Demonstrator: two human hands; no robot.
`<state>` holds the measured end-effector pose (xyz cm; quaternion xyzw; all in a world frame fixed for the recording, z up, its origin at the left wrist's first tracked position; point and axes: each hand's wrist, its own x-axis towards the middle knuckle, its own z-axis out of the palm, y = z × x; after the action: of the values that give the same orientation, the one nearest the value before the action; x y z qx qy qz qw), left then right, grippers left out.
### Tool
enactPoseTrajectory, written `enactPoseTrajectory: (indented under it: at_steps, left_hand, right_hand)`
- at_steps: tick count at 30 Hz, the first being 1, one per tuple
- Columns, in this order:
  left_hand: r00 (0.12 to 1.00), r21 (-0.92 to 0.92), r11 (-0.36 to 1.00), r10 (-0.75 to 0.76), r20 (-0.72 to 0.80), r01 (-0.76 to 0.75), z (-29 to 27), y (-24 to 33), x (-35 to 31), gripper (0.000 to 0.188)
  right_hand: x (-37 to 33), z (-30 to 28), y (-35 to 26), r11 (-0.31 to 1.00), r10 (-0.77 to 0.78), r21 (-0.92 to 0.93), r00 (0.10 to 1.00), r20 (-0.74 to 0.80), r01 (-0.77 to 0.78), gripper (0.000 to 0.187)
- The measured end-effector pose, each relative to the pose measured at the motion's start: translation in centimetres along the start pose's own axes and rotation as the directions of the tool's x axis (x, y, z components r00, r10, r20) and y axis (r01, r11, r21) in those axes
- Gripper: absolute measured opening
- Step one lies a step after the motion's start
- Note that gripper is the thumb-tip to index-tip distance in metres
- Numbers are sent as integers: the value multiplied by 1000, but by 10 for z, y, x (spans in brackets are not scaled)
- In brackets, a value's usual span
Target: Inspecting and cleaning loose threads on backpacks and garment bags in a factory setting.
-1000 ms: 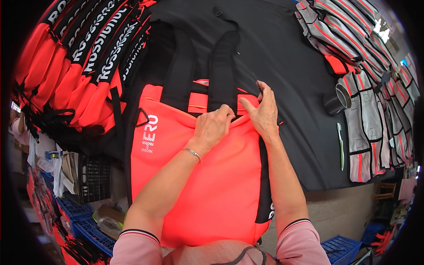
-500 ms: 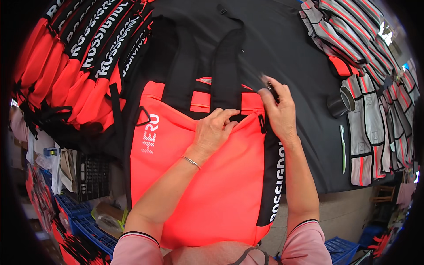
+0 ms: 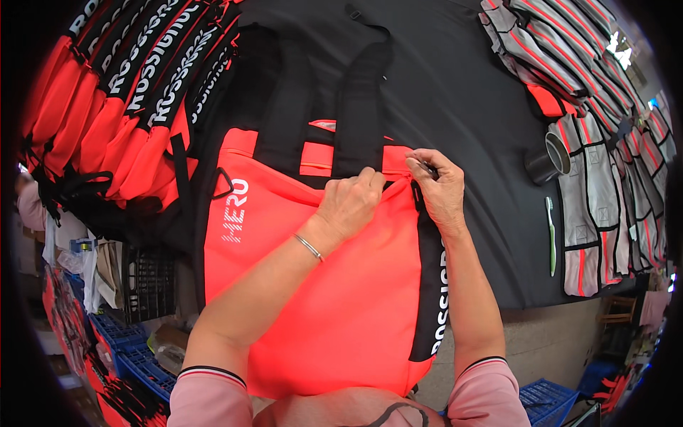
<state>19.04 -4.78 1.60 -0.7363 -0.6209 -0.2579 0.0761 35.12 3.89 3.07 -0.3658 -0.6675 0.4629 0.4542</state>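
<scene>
Red backpack: lies on the black-covered bench (image 3: 491, 228), left of its middle, with the lower part of the bag (image 3: 313, 299) reaching past the near edge toward the wearer.
Backpack's long axis: runs near to far; the top opening and both shoulder straps (image 3: 359, 107) point to the far edge, the base to the near side. The broad red face with white lettering is up, and a black side panel (image 3: 430, 285) shows on the right.
Left hand: (image 3: 350, 203) fingers curled down onto the opening's rim, apparently gripping it, beside the base of the right-hand strap.
Right hand: (image 3: 440, 188) near the bag's upper right corner, fingers pinched around a small dark tool (image 3: 429, 171); its tip is hidden. The hands are apart.
Black tab: (image 3: 417, 198) at that same corner, just below the right fingers.
Rim work, done well: I would have the left hand hold the rim taut and flat while the right works in short, controlled movements, the tool's point angled away from the red fabric and left fingertips.
Bench's left edge: a pile of red-and-black bags (image 3: 135, 135).
Bench's right edge: grey striped pieces (image 3: 590, 206), with a dark cup (image 3: 544, 164) and a green toothbrush (image 3: 551, 242) just beside them.
</scene>
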Motion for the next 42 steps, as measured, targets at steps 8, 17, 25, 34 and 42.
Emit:
enactPoseTrajectory:
  at_steps: [8, 17, 25, 34, 42]
  left_hand:
    - [945, -362, 873, -306, 114, 327, 1, -10, -8, 10]
    - [926, -507, 813, -370, -69, 287, 6, -11, -13, 9]
    - [914, -537, 779, -405, -38, 323, 4, -8, -13, 11]
    - [914, -507, 797, -404, -40, 330, 3, -7, -10, 10]
    - [925, -482, 824, -374, -68, 298, -2, -6, -14, 10]
  right_hand:
    - [4, -5, 0, 999, 37, 8, 999, 21, -37, 15]
    - [15, -14, -35, 828, -155, -504, 964, 215, 245, 25]
    - [50, -10, -47, 517, -259, -462, 646, 718, 721, 23]
    - [71, -5, -41, 569, -191, -365, 550, 813, 737, 21]
    - [75, 1, -51, 574, 1, -431, 526, 851, 696, 21]
